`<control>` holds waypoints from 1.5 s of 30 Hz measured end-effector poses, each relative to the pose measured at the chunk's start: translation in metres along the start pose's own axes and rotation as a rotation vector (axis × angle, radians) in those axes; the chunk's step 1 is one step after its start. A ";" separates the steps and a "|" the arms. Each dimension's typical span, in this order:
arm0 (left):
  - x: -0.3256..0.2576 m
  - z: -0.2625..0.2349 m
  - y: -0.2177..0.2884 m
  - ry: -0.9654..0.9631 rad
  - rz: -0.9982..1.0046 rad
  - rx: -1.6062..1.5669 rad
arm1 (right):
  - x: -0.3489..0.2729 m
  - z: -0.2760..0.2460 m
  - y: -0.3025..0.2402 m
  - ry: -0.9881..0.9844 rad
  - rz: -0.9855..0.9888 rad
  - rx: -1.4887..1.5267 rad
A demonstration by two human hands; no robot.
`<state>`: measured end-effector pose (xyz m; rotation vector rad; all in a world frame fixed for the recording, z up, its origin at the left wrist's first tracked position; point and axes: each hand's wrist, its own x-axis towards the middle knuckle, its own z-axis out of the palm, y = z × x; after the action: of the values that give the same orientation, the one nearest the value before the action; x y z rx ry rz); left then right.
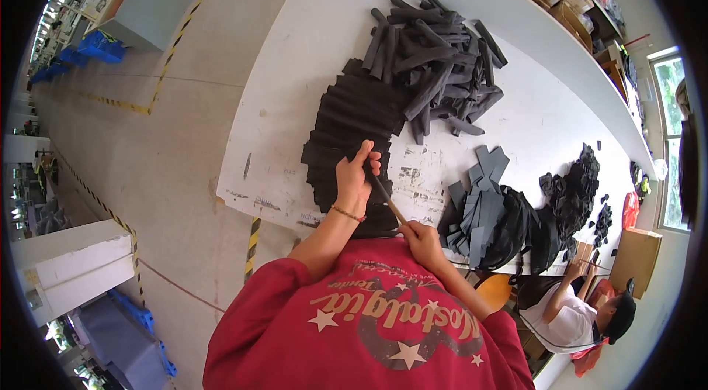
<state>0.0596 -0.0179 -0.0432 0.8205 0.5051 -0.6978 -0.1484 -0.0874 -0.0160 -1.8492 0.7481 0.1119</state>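
Evidently, dark strip [379, 188] is gripped by left hand [355, 180], tan stick [396, 211] by right hand [423, 241], near the close edge of the worktop [273, 106]. Both are best held in line, cloth unbunched.

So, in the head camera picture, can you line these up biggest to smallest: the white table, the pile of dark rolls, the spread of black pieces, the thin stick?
1. White table
2. Pile of dark rolls and spread of black pieces: too alike to rank
3. Thin stick
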 end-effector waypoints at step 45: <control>-0.045 0.039 -0.016 -0.777 -0.008 0.697 | 0.129 -0.059 -0.091 0.680 -0.373 0.425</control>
<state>0.0233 -0.0405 0.0011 1.0965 -0.4700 -1.1486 -0.0128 -0.1762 0.0287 -1.5698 0.7841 -0.8887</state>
